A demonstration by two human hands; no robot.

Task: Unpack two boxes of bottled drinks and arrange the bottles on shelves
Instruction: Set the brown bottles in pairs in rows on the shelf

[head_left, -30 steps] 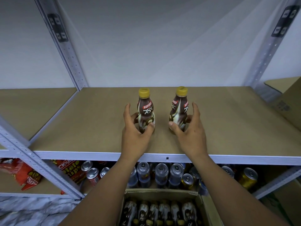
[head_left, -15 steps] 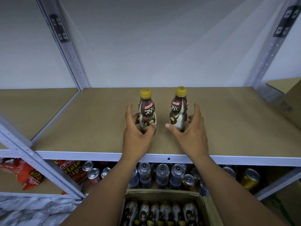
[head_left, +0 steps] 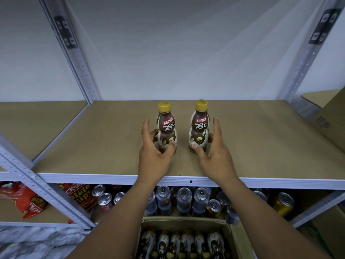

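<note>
Two brown Kopiko 78°C bottles with yellow caps stand upright on the brown shelf board [head_left: 261,143], a small gap between them. My left hand [head_left: 155,157] pinches the lower part of the left bottle [head_left: 166,124] between thumb and fingers, index finger pointing up. On the other side, my right hand [head_left: 216,156] pinches the base of the right bottle [head_left: 200,122] the same way. Both labels face me. Below the shelf, an open cardboard box [head_left: 237,238] holds several more of these bottles [head_left: 186,243].
Several drink cans [head_left: 183,199] fill the lower shelf, with red snack bags [head_left: 24,200] at its left. A cardboard box [head_left: 328,116] sits at the right end of the upper shelf. Grey metal uprights [head_left: 74,53] frame the bay.
Both bottles have been turned on the spot so their labels now face me. My hands stay at the bottle bases, barely shifted.
</note>
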